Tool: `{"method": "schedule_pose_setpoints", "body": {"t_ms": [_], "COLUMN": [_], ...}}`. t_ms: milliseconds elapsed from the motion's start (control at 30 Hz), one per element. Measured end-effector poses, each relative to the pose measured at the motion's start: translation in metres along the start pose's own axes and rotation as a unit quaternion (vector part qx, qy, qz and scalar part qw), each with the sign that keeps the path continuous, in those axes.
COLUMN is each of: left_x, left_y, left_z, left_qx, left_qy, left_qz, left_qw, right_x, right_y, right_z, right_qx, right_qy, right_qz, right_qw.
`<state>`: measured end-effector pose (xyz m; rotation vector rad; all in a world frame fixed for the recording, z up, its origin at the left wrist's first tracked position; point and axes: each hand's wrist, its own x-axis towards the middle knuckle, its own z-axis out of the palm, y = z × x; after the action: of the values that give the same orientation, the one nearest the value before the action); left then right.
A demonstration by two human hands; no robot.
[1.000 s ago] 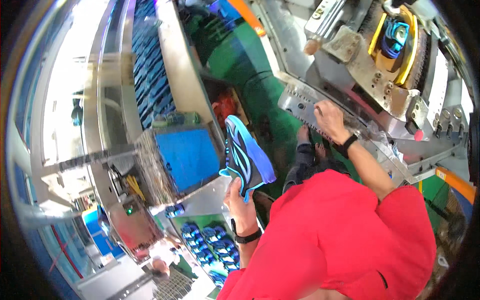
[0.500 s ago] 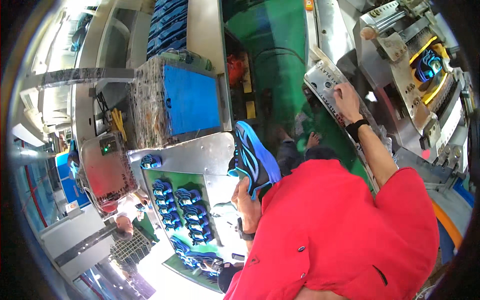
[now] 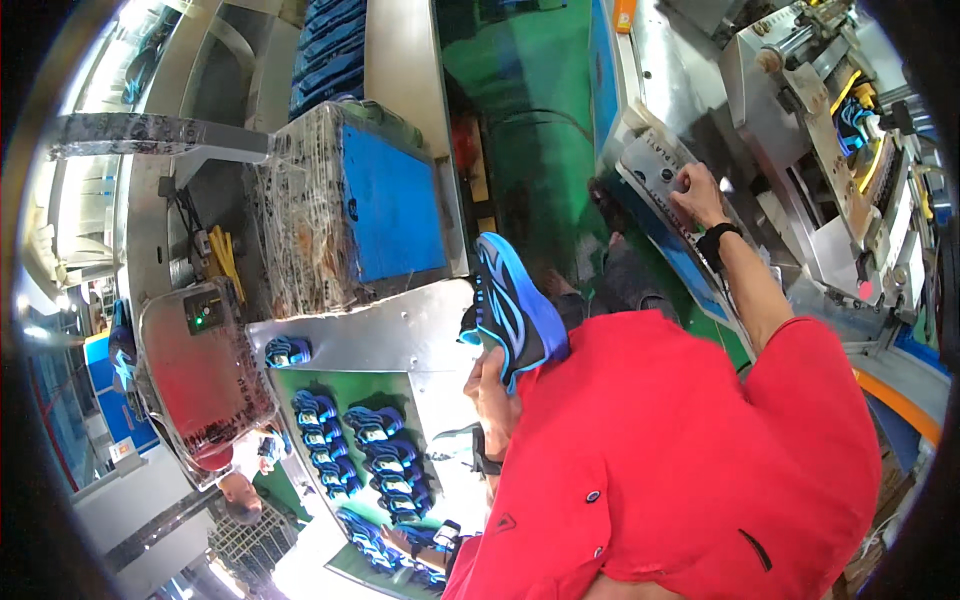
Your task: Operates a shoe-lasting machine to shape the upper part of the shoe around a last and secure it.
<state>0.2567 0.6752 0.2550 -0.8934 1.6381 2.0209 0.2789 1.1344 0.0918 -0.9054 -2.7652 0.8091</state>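
A black and blue sneaker (image 3: 512, 318) with light-blue trim stands tilted in front of my red shirt. My left hand (image 3: 490, 388) is closed around its lower end, toe pointing away. To the right, my right hand (image 3: 700, 195) rests on the metal control panel (image 3: 650, 172) of a machine, thumb and bent fingers apart near a dark round button. I see nothing held in it. Inside that machine (image 3: 800, 150) sits another blue shoe (image 3: 852, 125), between yellow-edged parts.
At the left, a metal bench (image 3: 350, 340) borders a green surface with rows of blue shoes (image 3: 395, 460). Another person's hand (image 3: 405, 542) is among the nearest shoes. A plastic-wrapped box (image 3: 300, 210) with a blue side (image 3: 395, 205) and a red-faced unit (image 3: 205, 365) stand beyond; another person (image 3: 240, 495) is farther left.
My right hand's fingers have bent more on the panel. The sneaker stays in my left hand. The other person's hand has come into view over the shoes, and the view has shifted slightly.
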Motion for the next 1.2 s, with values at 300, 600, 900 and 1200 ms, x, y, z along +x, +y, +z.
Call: {"method": "schedule_pose_setpoints", "body": {"t_ms": [300, 600, 900, 1200], "left_x": [0.009, 0.012, 0.013, 0.027], "left_y": [0.000, 0.011, 0.018, 0.028], "left_z": [-0.011, -0.007, 0.004, 0.003], "left_qx": [-0.025, -0.035, -0.010, 0.140], "left_qy": [-0.014, -0.003, 0.030, -0.023], "left_qz": [0.002, -0.001, -0.003, 0.055], "left_qw": [1.000, 0.999, 0.999, 0.988], "right_x": [0.004, 0.005, 0.009, 0.010], "right_y": [-0.004, -0.002, -0.010, -0.010], "right_z": [0.000, -0.003, -0.009, -0.011], "right_qx": [-0.020, -0.036, -0.002, -0.018], "right_qy": [0.001, -0.014, -0.041, -0.044], "right_qz": [0.024, 0.045, 0.054, 0.074], "right_qw": [0.999, 0.998, 0.998, 0.996]}}
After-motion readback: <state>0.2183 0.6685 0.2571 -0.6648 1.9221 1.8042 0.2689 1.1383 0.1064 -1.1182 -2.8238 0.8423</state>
